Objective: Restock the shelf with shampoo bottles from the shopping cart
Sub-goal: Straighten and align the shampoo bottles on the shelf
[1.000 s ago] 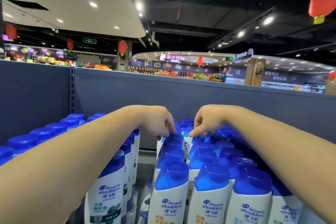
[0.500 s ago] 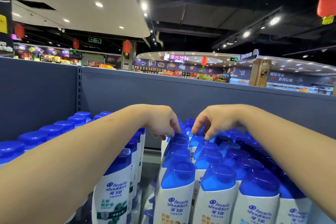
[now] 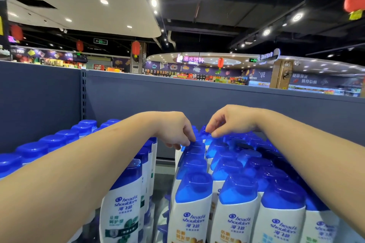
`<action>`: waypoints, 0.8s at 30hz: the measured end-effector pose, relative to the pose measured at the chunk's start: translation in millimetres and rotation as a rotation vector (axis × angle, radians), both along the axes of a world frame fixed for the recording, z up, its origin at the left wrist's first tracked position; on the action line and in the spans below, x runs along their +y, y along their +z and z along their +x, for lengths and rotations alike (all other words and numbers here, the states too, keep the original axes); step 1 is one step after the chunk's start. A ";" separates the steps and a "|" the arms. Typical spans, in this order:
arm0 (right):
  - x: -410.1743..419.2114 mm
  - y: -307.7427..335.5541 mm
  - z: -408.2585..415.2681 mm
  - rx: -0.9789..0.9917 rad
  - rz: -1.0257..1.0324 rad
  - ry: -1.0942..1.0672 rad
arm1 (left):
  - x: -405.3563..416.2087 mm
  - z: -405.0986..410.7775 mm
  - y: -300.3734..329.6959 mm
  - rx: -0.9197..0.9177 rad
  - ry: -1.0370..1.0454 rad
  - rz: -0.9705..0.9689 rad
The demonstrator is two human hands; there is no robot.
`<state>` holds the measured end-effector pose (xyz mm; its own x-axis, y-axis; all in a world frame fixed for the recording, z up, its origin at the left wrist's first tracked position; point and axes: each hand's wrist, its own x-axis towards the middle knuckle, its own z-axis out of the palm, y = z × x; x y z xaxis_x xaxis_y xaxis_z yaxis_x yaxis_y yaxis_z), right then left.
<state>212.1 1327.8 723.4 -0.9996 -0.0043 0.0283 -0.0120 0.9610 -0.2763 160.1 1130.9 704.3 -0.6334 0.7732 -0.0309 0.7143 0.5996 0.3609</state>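
At the far left, a row of shampoo bottles (image 3: pixel 49 141) with blue caps is standing along the grey back panel (image 3: pixel 177 94) of the shelf, running back toward the slotted upright (image 3: pixel 83 92). The left hand (image 3: pixel 173 131) is reaching over a green-labelled bottle (image 3: pixel 122 203), its fingers curling downward with the fingertips (image 3: pixel 192 139) touching the blue cap (image 3: pixel 194 147) of a bottle deep in the centre row; whether they are actually pinching it cannot be told. Beside it, the right hand (image 3: pixel 227 120) is hovering just above the rear caps, fingers loosely bent, holding nothing. Below and rightward, tightly packed white bottles (image 3: pixel 237 203) are filling the shelf.
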 end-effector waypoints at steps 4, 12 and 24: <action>3.4 -12.6 -16.3 -0.043 0.227 -0.125 | 0.0 -5.8 -1.8 0.087 -0.004 0.047; 8.1 -15.9 -19.2 -0.107 0.268 -0.113 | -0.6 -22.7 2.7 0.204 0.140 0.079; 16.4 -9.7 -12.0 -0.161 0.213 -0.025 | -0.3 -18.8 -0.8 0.161 0.108 -0.032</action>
